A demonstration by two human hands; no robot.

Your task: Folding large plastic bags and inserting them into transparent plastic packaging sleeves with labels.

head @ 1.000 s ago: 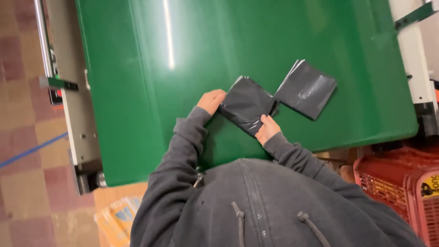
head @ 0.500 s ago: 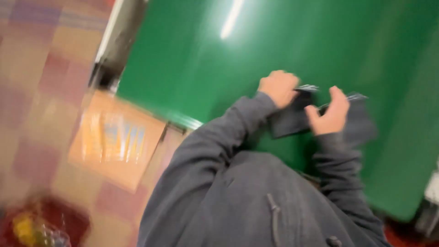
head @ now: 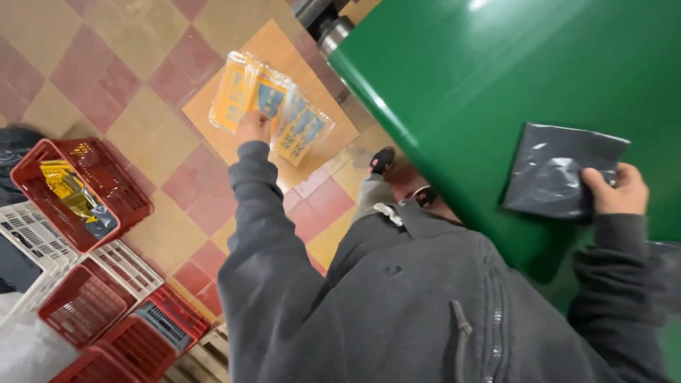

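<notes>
At the right of the frame the right hand (head: pixel 616 193) pinches one dark grey, glossy plastic bag (head: pixel 555 176) by its right edge, thumb on top and the other fingers curled under it. The bag lies flat on the shiny green surface (head: pixel 468 78) that fills the upper right of the frame.

At upper centre the left hand (head: pixel 252 126) reaches down to a stack of clear plastic packets with yellow-orange and blue contents (head: pixel 273 108). Its fingers are closed onto the stack's lower edge; how many packets the stack holds cannot be told, though at least three overlapping ones show. The stack rests on one flat sheet of brown cardboard (head: pixel 330 138) on the floor of red and tan checkered tiles (head: pixel 113 71).

Both arms wear the sleeves of a dark grey hooded sweatshirt (head: pixel 397 298), which fills the lower centre.

At the left edge one red plastic crate (head: pixel 131 195) holds yellow packets. Beside and below it are one white plastic crate (head: pixel 28 234) and at least three more red crates (head: pixel 92 305) in the lower left corner.
</notes>
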